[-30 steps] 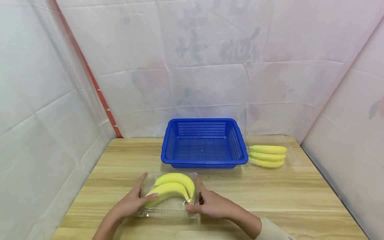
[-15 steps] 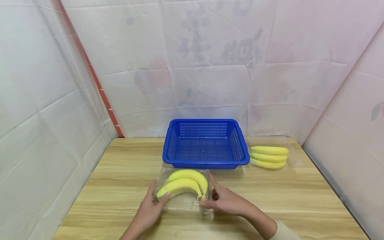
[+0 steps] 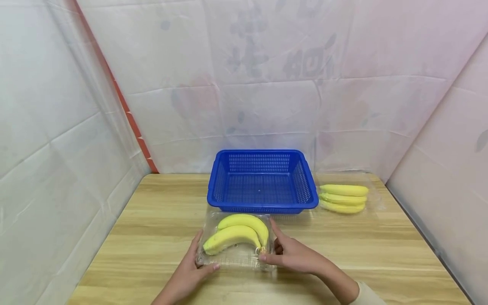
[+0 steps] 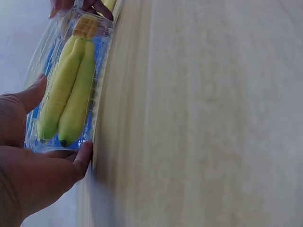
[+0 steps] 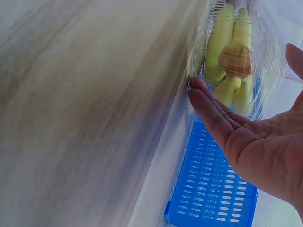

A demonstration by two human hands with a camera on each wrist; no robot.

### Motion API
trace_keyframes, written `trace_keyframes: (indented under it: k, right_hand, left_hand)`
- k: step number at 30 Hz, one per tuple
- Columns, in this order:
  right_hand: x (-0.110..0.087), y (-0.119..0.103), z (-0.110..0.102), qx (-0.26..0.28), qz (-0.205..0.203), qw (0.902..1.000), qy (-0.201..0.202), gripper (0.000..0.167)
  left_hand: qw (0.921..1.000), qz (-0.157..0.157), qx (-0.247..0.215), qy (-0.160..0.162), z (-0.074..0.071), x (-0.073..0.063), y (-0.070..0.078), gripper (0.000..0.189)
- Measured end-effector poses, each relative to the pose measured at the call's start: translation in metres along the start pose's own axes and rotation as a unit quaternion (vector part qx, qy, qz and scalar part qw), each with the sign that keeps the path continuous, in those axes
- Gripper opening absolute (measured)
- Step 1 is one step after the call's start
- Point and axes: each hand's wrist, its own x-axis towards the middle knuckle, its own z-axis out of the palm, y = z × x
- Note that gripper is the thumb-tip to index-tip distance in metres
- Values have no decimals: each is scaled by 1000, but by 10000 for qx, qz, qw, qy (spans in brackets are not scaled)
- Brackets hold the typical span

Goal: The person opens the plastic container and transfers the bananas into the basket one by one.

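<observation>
A clear plastic clamshell box (image 3: 240, 262) lies on the table in front of the blue basket. Inside it is a bunch of bananas (image 3: 232, 237), stem end to the right. My left hand (image 3: 187, 271) is at the box's left end, its fingers along the side and its thumb reaching past the front corner. In the left wrist view, fingertips (image 4: 84, 156) touch the box's lower end. My right hand (image 3: 295, 255) is at the right end, the thumb over the front corner. In the right wrist view its straight fingers (image 5: 213, 111) rest near the box's base, the thumb apart.
A blue perforated basket (image 3: 263, 209) stands at the back of the wooden table (image 3: 152, 237), behind the box. Right of it, more bananas (image 3: 343, 199) lie in another clear box. White sheeting (image 3: 267, 106) rises behind the table and at both sides.
Both hands have shifted the banana box to the right and slightly back, close to the basket. The left thumb has come off the top of the box.
</observation>
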Motion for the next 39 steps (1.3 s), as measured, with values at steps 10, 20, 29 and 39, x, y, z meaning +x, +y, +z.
trace_keyframes:
  k: [10, 20, 29, 39]
  right_hand:
    - [-1, -1, -3, -149, -56, 9999, 14, 125]
    - [-5, -8, -1, -1150, 8, 9902, 790, 119]
    - [-8, -23, 8, -2277, -88, 9600, 1625, 113]
    - [3, -42, 17, -3194, -1055, 9324, 1320, 91]
  left_hand:
    - [9975, 57, 102, -692, -9, 0, -1, 113]
    - [9915, 62, 83, -1299, -18, 2, -2, 106]
    - [9918, -41, -74, -1272, -18, 1, -2, 107]
    - [9925, 137, -379, -1151, -18, 1, -6, 104]
